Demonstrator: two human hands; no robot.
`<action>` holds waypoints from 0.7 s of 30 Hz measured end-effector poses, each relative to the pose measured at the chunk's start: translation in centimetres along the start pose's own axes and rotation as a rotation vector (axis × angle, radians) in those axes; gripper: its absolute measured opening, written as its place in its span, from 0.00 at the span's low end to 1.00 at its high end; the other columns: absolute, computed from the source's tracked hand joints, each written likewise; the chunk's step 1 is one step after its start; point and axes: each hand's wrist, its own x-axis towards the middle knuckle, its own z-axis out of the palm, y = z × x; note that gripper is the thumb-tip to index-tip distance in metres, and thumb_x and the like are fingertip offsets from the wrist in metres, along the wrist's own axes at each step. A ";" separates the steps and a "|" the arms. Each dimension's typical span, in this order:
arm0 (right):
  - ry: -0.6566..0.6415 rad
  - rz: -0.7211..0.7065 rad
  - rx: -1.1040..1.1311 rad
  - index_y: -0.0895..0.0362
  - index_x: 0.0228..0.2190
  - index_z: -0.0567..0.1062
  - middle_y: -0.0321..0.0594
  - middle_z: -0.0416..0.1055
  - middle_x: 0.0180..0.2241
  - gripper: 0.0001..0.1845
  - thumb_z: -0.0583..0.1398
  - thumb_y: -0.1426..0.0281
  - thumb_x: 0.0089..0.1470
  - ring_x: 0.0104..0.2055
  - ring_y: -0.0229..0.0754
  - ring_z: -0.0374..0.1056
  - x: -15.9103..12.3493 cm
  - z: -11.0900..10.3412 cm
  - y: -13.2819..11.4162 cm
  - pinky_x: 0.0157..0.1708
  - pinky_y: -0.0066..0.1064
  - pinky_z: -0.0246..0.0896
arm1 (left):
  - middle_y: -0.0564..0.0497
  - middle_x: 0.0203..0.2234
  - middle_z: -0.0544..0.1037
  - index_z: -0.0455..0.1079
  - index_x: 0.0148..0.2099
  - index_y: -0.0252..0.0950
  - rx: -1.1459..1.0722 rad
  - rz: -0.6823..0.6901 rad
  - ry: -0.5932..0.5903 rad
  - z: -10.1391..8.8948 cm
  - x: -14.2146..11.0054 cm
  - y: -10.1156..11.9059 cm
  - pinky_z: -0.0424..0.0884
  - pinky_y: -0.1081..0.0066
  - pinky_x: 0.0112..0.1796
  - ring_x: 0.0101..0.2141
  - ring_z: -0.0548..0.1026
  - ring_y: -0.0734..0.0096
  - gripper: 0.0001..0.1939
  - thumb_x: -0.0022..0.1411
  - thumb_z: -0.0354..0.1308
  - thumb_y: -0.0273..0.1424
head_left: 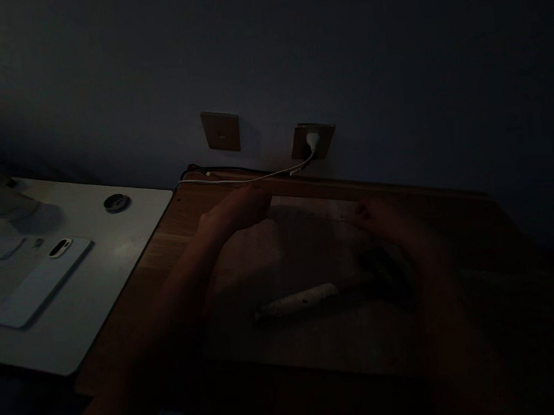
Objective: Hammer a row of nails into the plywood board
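Fingers of the left hand (pixel 240 210) were seen drawn together, narrow and holding nothing, while those of the right hand (pixel 382 217) were caught in a blur: nothing was shown in them, but their spread could not be told! Far to the left of the left fingers, a white desk mat (pixel 113 251) was laid out, with a white phone (pixel 42 282) resting back-up on it and a small dark round disc (pixel 117 202) set near its corner. Ahead of those fingers, a blank wall plate (pixel 220 131) was mounted, and a white charging cable (pixel 244 179) was strung along the far edge of the wooden desk (pixel 161 236). That cable was traced rightward to a white plug (pixel 313 141) in a wall socket (pixel 326 133), ahead of the gap between the hands. Nearer the body than both sets of fingers, a hammer (pixel 297 301) was found lying flat and untouched, its long axis running almost straight across the view, pale handle toward the left hand, dark head toward the right. That head lay almost beneath the right fingers, so the right hand was judged the nearer one!
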 end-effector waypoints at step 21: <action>0.048 -0.085 -0.046 0.54 0.30 0.78 0.47 0.82 0.36 0.07 0.63 0.76 0.59 0.37 0.49 0.78 -0.1 -0.1 -0.4 0.34 0.33 0.63 | 0.43 0.41 0.84 0.79 0.48 0.34 -0.057 0.038 0.054 -0.3 0.1 2.0 0.66 0.68 0.35 0.36 0.78 0.63 0.14 0.71 0.51 0.23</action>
